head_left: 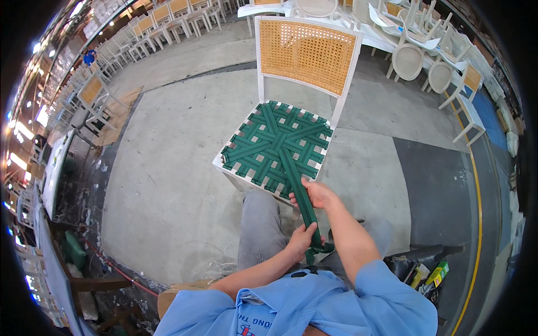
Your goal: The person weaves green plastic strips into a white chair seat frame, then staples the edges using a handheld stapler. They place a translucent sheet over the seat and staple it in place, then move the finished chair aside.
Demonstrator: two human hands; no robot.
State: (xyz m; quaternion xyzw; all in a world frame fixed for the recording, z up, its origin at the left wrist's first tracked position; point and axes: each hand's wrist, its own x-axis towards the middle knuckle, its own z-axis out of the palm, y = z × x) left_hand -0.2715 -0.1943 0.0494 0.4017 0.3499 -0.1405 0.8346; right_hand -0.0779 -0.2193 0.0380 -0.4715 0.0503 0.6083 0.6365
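A white chair with a woven cane back stands in front of me, its seat laced with crossing green webbing straps. One loose green strap runs from the seat's front edge down toward my lap. My right hand grips this strap close to the seat's front rail. My left hand holds the same strap lower down, near its free end, which curls by my knee. My knees in grey trousers sit just under the seat front.
Rows of white cane-back chairs line the back and left. More white chairs with oval backs crowd the upper right. A black box with tools lies at my right. A workbench and clutter border the left.
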